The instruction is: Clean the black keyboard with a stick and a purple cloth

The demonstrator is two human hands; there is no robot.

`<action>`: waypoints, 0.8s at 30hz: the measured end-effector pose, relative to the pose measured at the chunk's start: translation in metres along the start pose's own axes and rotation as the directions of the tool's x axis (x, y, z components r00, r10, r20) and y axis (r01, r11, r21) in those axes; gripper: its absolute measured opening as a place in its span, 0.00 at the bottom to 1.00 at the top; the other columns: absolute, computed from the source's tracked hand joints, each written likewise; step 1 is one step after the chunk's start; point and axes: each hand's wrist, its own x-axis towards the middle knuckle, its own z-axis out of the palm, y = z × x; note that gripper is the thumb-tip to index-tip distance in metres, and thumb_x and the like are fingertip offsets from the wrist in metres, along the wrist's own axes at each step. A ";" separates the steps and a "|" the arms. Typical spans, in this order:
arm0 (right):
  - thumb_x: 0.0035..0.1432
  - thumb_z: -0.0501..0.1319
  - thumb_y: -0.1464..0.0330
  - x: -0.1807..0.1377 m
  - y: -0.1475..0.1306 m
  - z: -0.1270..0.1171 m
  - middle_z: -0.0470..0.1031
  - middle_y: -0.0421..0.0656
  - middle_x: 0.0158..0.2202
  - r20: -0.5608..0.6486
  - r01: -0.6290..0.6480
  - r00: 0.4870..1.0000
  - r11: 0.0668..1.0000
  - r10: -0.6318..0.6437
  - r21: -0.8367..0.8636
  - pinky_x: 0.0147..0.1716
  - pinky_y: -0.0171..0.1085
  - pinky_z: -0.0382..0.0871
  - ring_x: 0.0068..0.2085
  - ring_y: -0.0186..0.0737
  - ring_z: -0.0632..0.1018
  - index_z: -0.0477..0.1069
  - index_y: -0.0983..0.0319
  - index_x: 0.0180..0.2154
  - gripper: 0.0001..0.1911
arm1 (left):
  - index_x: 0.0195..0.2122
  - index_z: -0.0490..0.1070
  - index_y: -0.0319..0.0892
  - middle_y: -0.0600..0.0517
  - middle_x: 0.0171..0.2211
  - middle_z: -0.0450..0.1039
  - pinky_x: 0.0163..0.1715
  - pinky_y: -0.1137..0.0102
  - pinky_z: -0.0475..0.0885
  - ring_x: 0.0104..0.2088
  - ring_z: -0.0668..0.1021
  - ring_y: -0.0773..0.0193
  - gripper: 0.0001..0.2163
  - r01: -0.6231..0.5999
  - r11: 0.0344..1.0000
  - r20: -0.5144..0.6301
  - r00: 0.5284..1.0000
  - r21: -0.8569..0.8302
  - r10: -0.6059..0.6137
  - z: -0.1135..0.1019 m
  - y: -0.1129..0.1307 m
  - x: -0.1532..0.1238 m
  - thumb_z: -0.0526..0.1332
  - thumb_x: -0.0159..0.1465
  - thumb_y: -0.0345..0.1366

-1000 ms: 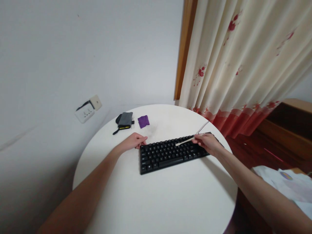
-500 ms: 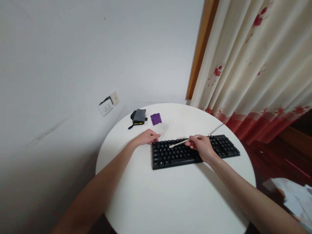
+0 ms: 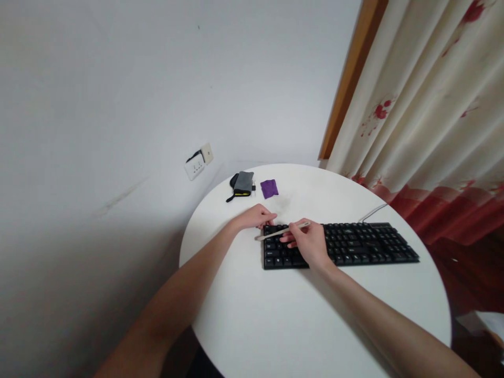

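Observation:
A black keyboard [image 3: 354, 245] lies across the round white table [image 3: 299, 320]. My right hand [image 3: 309, 245] rests over the keyboard's left part, fingers closed on a thin pale stick [image 3: 275, 233] whose tip points left past the keyboard's top left corner. My left hand [image 3: 256, 216] lies just beyond that corner, its curled fingers touching the keyboard's edge. A pale cable [image 3: 372, 211] leaves the keyboard's far side.
A grey and black pouch [image 3: 241, 184] and a small purple cloth [image 3: 270, 188] lie at the table's far edge. A wall socket [image 3: 199, 161] sits on the white wall behind. A cream curtain with red flowers [image 3: 433, 131] hangs at the right.
My right hand has slid left along the keyboard with the stick, from the right end to the left part. My left hand has stayed at the top left corner. The view has swung left.

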 end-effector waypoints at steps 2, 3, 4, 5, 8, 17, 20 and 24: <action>0.54 0.64 0.61 -0.003 -0.001 0.001 0.79 0.46 0.26 0.019 -0.013 1.000 1.000 0.013 0.018 0.19 0.32 0.74 0.25 0.41 0.81 0.66 0.63 0.31 0.13 | 0.28 0.78 0.33 0.49 0.19 0.72 0.20 0.73 0.62 0.18 0.68 0.69 0.27 -0.012 1.000 0.009 1.000 0.004 0.012 0.000 -0.002 0.001 0.59 0.59 0.57; 0.54 0.63 0.61 -0.004 -0.001 0.002 0.79 0.46 0.26 0.036 -0.019 0.999 0.999 0.018 0.029 0.19 0.32 0.74 0.25 0.41 0.81 0.66 0.63 0.31 0.13 | 0.28 0.78 0.33 0.49 0.19 0.72 0.20 0.73 0.62 0.18 0.68 0.69 0.27 -0.015 1.000 0.011 1.000 0.004 0.014 0.000 -0.003 0.001 0.58 0.60 0.57; 0.55 0.63 0.60 -0.005 -0.001 0.002 0.78 0.46 0.26 0.055 -0.023 0.998 0.999 0.021 0.036 0.19 0.32 0.74 0.25 0.41 0.81 0.66 0.64 0.32 0.13 | 0.28 0.78 0.33 0.49 0.19 0.72 0.20 0.73 0.62 0.18 0.68 0.69 0.27 -0.018 1.000 0.011 1.000 0.002 0.018 0.000 -0.003 0.002 0.58 0.60 0.57; 0.55 0.63 0.60 -0.006 -0.001 0.003 0.78 0.46 0.25 0.070 -0.025 0.997 0.999 0.022 0.039 0.19 0.32 0.73 0.24 0.41 0.80 0.67 0.64 0.33 0.13 | 0.28 0.78 0.33 0.48 0.19 0.71 0.20 0.73 0.63 0.18 0.68 0.69 0.27 -0.021 1.000 0.010 1.000 0.000 0.021 0.000 -0.004 0.002 0.58 0.60 0.57; 0.55 0.62 0.59 -0.007 -0.001 0.001 0.77 0.45 0.24 0.084 -0.030 0.996 0.999 0.027 0.035 0.18 0.32 0.73 0.23 0.41 0.80 0.68 0.65 0.34 0.15 | 0.28 0.78 0.32 0.48 0.19 0.72 0.21 0.73 0.64 0.19 0.69 0.68 0.27 -0.027 1.000 0.011 1.000 -0.007 0.027 0.001 -0.006 0.003 0.58 0.60 0.57; 0.53 0.63 0.58 -0.014 0.004 -0.014 0.77 0.45 0.25 0.048 -0.033 0.998 0.999 0.032 0.038 0.16 0.31 0.69 0.22 0.40 0.79 0.68 0.64 0.32 0.15 | 0.27 0.78 0.33 0.49 0.18 0.71 0.20 0.73 0.63 0.18 0.69 0.69 0.26 -0.005 1.000 -0.001 1.000 -0.003 0.005 0.000 -0.004 0.002 0.59 0.60 0.55; 0.53 0.63 0.58 -0.014 0.001 -0.018 0.77 0.46 0.24 0.032 -0.038 0.999 0.999 0.038 0.009 0.14 0.30 0.67 0.22 0.40 0.79 0.68 0.64 0.32 0.15 | 0.27 0.78 0.33 0.49 0.17 0.70 0.21 0.73 0.62 0.18 0.68 0.69 0.26 -0.005 1.000 0.002 1.000 0.022 0.004 0.000 -0.003 0.002 0.59 0.61 0.55; 0.52 0.63 0.59 -0.013 -0.003 -0.023 0.77 0.46 0.24 0.026 -0.034 0.999 0.997 0.036 -0.072 0.12 0.28 0.60 0.20 0.37 0.77 0.71 0.65 0.30 0.14 | 0.27 0.78 0.33 0.50 0.16 0.69 0.21 0.73 0.62 0.19 0.69 0.68 0.26 -0.008 0.999 0.012 1.000 0.034 0.008 0.000 -0.002 0.001 0.58 0.61 0.55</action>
